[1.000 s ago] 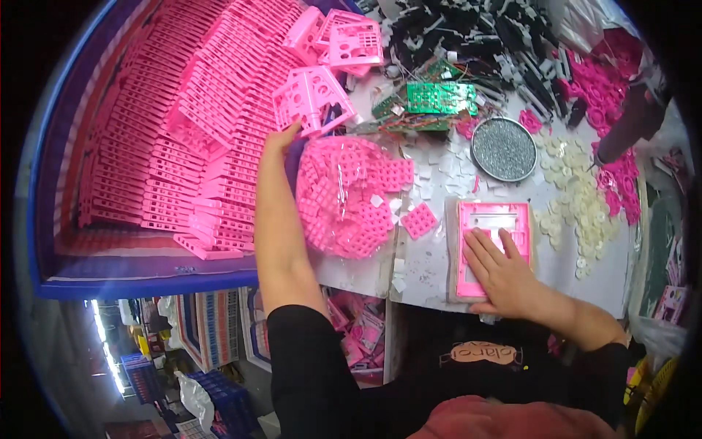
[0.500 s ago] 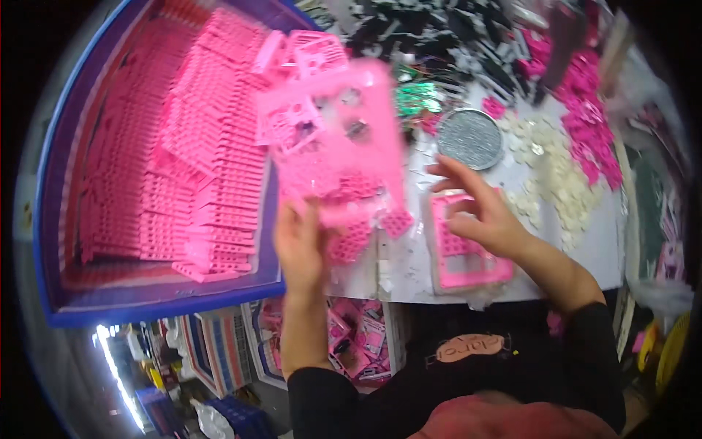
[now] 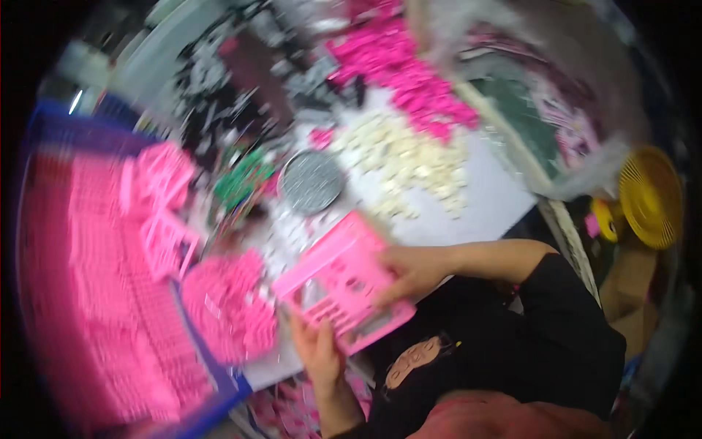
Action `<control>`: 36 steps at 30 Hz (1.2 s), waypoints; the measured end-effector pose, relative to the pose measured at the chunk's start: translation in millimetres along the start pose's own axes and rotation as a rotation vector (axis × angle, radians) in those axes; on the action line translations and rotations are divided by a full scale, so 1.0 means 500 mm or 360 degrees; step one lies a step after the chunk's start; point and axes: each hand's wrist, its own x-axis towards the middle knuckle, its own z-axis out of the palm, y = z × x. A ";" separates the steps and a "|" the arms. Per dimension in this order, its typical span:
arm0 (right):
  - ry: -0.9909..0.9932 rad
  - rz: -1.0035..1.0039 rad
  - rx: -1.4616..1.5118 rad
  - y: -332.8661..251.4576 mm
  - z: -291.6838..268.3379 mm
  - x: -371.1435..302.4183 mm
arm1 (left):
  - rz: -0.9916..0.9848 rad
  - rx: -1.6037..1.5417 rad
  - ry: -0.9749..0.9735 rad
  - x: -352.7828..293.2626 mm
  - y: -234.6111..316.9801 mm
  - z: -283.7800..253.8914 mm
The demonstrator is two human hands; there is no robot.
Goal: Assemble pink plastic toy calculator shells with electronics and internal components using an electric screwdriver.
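Both my hands hold a flat pink plastic frame (image 3: 344, 282) with rows of openings, tilted over the near edge of the table. My left hand (image 3: 316, 351) grips its lower left edge from below. My right hand (image 3: 409, 269) holds its right side, fingers spread on top. The picture is blurred by motion.
A blue crate (image 3: 219, 399) full of pink plastic parts (image 3: 95, 293) fills the left. A round pile of pink pieces (image 3: 227, 307) lies beside it. On the grey table (image 3: 482, 197) are a round metal dish (image 3: 312, 181), a green circuit board (image 3: 241, 179), cream pieces (image 3: 402, 157), pink pieces (image 3: 409, 73). A yellow fan (image 3: 651, 197) is at the right.
The view has swung to the right and tilted. My hands have drawn the pink frame off the table toward my body, and both now grip it.
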 end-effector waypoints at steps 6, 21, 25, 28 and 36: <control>0.1753 0.0280 -0.1457 0.026 -0.433 -0.201 | 0.0283 0.0287 0.0509 -0.003 0.041 0.019; 0.1969 0.1616 -0.2277 0.239 -0.862 -0.574 | 0.0615 0.0287 0.0742 -0.008 0.068 -0.103; 0.2012 0.1286 -0.2052 0.248 -0.914 -0.558 | 0.0638 0.0281 0.0829 -0.015 0.082 -0.095; 0.1955 0.0935 -0.2304 0.383 -1.032 -0.599 | 0.0696 0.0435 0.0909 -0.022 0.130 -0.089; 0.1809 0.1284 -0.2204 0.416 -1.164 -0.750 | 0.0689 0.0973 0.1538 0.104 0.271 -0.535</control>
